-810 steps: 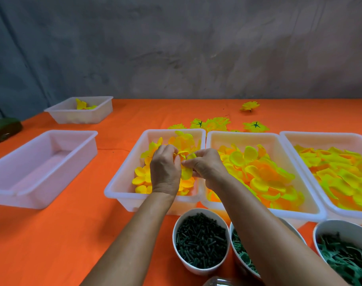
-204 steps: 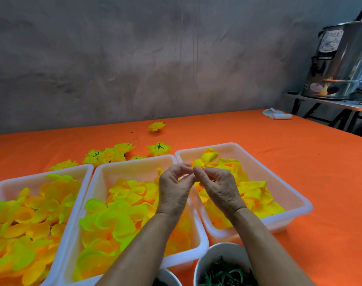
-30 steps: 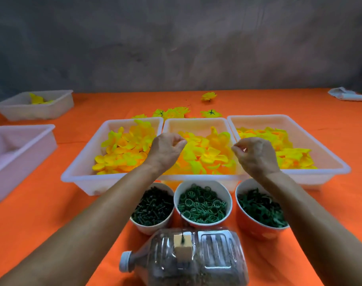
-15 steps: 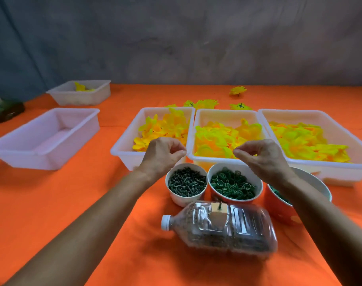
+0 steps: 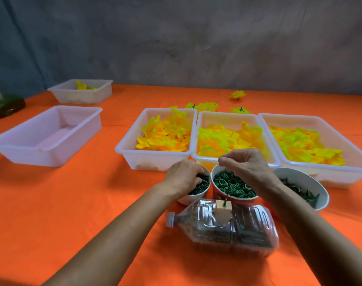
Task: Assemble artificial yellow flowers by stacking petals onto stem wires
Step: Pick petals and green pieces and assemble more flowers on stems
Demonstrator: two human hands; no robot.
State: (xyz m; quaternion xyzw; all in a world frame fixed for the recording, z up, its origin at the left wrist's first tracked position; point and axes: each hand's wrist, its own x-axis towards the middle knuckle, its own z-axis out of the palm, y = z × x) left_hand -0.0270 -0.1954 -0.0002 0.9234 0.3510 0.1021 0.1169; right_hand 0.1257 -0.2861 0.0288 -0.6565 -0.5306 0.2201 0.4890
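The orange worktop (image 5: 73, 203) is lying open across the lower left of the frame, with bare cloth between the empty bin (image 5: 48, 135) at left and the left forearm. Toward the middle and right, things are crowding together: three petal bins are sitting side by side, rims touching, and three bowls are standing just in front of them. A clear bottle (image 5: 223, 228) is lying on its side at lower centre, just in front of the bowls, carrying a small tan block (image 5: 222, 211).

The yellow petals (image 5: 167, 135) are filling the left petal bin (image 5: 134, 149), with more in the middle bin (image 5: 233, 120) and right bin (image 5: 324, 124). A thin stem wire (image 5: 227, 189) is standing up from the block, over the bowl of green rings (image 5: 233, 185).

The left hand (image 5: 184, 178) is reaching palm-down into the bowl of dark pieces (image 5: 198, 186), fingers curled into the contents; whether its grip is holding anything cannot be told. The right hand (image 5: 248, 166) is hovering above the ring bowl, its grip pinching the top of the wire.
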